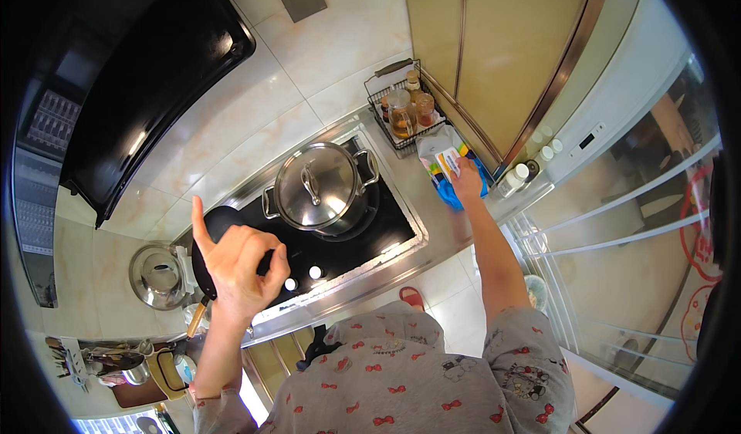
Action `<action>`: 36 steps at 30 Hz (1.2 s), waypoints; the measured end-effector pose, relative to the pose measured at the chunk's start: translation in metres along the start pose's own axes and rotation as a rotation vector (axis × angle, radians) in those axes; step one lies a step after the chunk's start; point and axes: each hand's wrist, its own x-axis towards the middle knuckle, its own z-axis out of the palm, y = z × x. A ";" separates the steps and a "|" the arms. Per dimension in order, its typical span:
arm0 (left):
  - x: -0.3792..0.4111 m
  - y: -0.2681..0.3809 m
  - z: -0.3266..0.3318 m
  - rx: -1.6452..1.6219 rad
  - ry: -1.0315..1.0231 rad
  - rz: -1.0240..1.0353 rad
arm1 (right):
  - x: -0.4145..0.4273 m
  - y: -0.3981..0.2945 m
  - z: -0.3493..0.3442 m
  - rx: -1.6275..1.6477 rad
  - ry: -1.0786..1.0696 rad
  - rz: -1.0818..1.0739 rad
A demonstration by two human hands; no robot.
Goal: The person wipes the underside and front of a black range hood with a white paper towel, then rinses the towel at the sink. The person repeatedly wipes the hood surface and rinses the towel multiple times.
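My left hand [243,266] is raised over the left part of the black cooktop [382,225], little finger stretched out, thumb and index finger curled towards each other with nothing visible between them. To the right, my right hand [465,179] rests on a soft wipes package [443,144] with a white lid, its fingers at the lid; whether they grip it cannot be told. A steel pot [316,186] with its glass-and-metal lid on stands on the cooktop between my hands. Behind my left hand is a dark frying pan [220,223], its wooden handle [198,318] pointing towards me.
A wire basket [411,139] holding a glass pitcher [399,113] and jars stands behind the package. White bottles [514,179] are at the right by the refrigerator [613,173]. A range hood [162,81] overhangs the upper left. A pot lid [157,276] and utensils [118,360] are at the left.
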 end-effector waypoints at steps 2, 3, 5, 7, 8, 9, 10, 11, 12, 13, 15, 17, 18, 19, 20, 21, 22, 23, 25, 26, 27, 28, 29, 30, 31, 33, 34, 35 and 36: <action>-0.003 0.004 0.008 -0.006 -0.012 -0.021 | 0.015 -0.002 0.012 -0.120 -0.087 0.106; -0.006 0.006 0.010 -0.004 -0.030 -0.046 | 0.020 -0.008 0.016 -0.174 -0.105 0.129; -0.010 0.010 0.012 -0.022 -0.067 -0.099 | 0.025 -0.019 0.020 -0.282 -0.140 0.177; -0.016 0.010 0.013 -0.013 -0.065 -0.121 | 0.033 -0.015 0.026 -0.327 -0.167 0.145; -0.019 0.008 0.013 -0.004 -0.066 -0.127 | 0.037 -0.014 0.028 -0.349 -0.180 0.131; -0.022 0.008 0.012 0.002 -0.070 -0.142 | 0.039 -0.015 0.028 -0.382 -0.208 0.098; -0.024 0.008 0.012 0.005 -0.070 -0.155 | 0.040 -0.015 0.027 -0.415 -0.235 0.066; -0.026 0.008 0.011 0.006 -0.067 -0.164 | 0.041 -0.016 0.027 -0.448 -0.263 0.034; -0.029 0.007 0.010 0.007 -0.062 -0.175 | 0.043 -0.015 0.025 -0.438 -0.283 0.010; -0.031 0.007 0.009 0.007 -0.057 -0.185 | 0.047 -0.013 0.023 -0.428 -0.303 -0.013; -0.035 0.007 0.008 0.004 -0.050 -0.202 | 0.053 -0.012 0.017 -0.415 -0.360 -0.048; -0.039 0.007 0.008 -0.002 -0.043 -0.215 | 0.061 -0.013 0.008 -0.409 -0.434 -0.071; -0.040 0.008 0.008 -0.006 -0.039 -0.217 | 0.063 -0.011 0.007 -0.406 -0.441 -0.103; -0.040 0.009 0.008 -0.009 -0.035 -0.218 | 0.065 -0.008 0.006 -0.404 -0.447 -0.135; -0.039 0.009 0.008 -0.010 -0.030 -0.216 | 0.068 -0.003 0.006 -0.401 -0.454 -0.167; -0.038 0.009 0.008 -0.013 -0.023 -0.210 | 0.074 0.003 0.004 -0.397 -0.462 -0.147; -0.037 0.010 0.009 -0.016 -0.018 -0.206 | 0.081 0.009 0.002 -0.394 -0.471 -0.127; -0.036 0.010 0.010 -0.025 -0.013 -0.202 | 0.088 0.015 0.000 -0.391 -0.479 -0.107; -0.037 0.010 0.012 -0.035 -0.012 -0.199 | 0.092 0.015 0.000 -0.464 -0.520 -0.184; -0.037 0.011 0.013 -0.044 -0.007 -0.197 | 0.094 0.014 0.000 -0.501 -0.486 -0.224; -0.038 0.012 0.013 -0.048 -0.006 -0.199 | 0.093 0.006 0.001 -0.532 -0.456 -0.267; -0.038 0.012 0.014 -0.053 -0.004 -0.201 | 0.091 0.000 0.000 -0.574 -0.348 -0.372; -0.039 0.011 0.014 -0.044 -0.010 -0.205 | 0.089 -0.005 -0.003 -0.613 -0.238 -0.476; -0.039 0.010 0.013 -0.038 -0.015 -0.201 | 0.087 -0.010 -0.007 -0.649 -0.121 -0.571; -0.039 0.010 0.013 -0.032 -0.020 -0.197 | 0.086 -0.007 -0.005 -0.740 -0.154 -0.666; -0.039 0.009 0.010 -0.025 -0.021 -0.208 | 0.087 0.003 0.000 -0.920 -0.219 -0.858; -0.040 0.008 0.009 -0.020 -0.020 -0.214 | 0.080 0.005 0.004 -1.008 -0.291 -0.834; -0.042 0.007 0.008 -0.029 -0.017 -0.223 | 0.071 0.007 0.008 -0.961 -0.325 -0.736; -0.045 0.006 0.008 -0.036 -0.012 -0.233 | 0.064 0.009 0.012 -0.912 -0.355 -0.641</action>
